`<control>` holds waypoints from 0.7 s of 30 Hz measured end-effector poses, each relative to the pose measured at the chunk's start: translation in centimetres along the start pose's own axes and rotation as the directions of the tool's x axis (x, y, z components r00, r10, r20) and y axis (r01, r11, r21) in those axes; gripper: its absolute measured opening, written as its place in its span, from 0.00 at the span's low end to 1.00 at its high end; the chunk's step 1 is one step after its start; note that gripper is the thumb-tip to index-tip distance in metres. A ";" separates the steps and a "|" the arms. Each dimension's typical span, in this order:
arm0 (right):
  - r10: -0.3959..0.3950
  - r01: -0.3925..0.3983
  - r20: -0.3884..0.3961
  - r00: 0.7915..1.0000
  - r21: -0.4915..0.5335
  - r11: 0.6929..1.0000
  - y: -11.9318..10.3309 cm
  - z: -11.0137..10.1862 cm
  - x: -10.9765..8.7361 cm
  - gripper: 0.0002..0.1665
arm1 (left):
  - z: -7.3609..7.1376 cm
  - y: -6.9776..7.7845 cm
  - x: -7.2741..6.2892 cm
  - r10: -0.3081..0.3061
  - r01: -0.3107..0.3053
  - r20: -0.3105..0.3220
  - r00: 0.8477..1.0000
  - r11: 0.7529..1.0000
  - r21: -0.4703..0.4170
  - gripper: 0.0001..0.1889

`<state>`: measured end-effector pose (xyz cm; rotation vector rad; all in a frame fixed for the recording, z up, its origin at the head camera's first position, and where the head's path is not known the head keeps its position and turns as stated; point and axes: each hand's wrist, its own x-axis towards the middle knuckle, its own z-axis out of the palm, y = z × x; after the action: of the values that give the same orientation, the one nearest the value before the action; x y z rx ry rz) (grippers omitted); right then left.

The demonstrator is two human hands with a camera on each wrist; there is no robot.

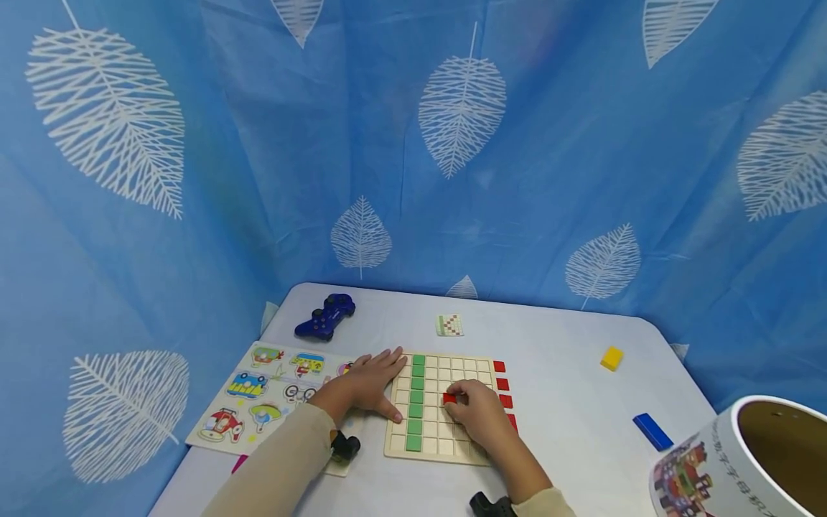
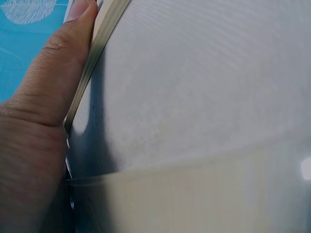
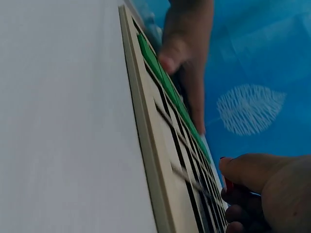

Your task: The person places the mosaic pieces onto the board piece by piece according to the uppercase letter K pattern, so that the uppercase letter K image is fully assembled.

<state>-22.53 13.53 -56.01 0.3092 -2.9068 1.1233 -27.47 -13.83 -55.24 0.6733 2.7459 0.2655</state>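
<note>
A wooden grid board lies on the table with a column of green square tiles set in its left part. My left hand rests at the board's left edge, thumb and fingers spread and straight. In the left wrist view the thumb lies along the board's edge. My right hand pinches a red tile over the middle of the grid; in the right wrist view only a sliver of that red tile shows between thumb and fingers. Several other red tiles lie along the board's right side.
A picture puzzle board lies left, partly under the left forearm. Behind are a blue game controller and a small pattern card. To the right are a yellow block, a blue block and a white paper tub.
</note>
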 end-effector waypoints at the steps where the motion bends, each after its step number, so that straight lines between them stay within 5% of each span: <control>1: -0.017 0.017 0.014 1.000 -0.001 1.000 -0.5 0.5 0.3 0.12 | 0.0 0.0 0.0 -0.001 0.001 0.002 1.000 1.000 -0.001 0.71; 11: -0.111 0.113 0.035 0.993 -0.048 0.992 -2.0 2.6 1.6 0.06 | -0.3 0.0 0.1 -0.014 0.014 0.015 1.000 1.000 0.022 0.71; 21: -0.061 0.059 0.047 0.997 0.044 0.997 -1.1 1.6 1.6 0.14 | -0.5 0.2 -0.1 -0.003 0.003 0.006 1.000 1.000 0.009 0.70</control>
<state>-23.84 11.36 -56.33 0.4279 -2.8962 1.1861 -27.51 -13.76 -54.69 0.6711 2.7440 0.2496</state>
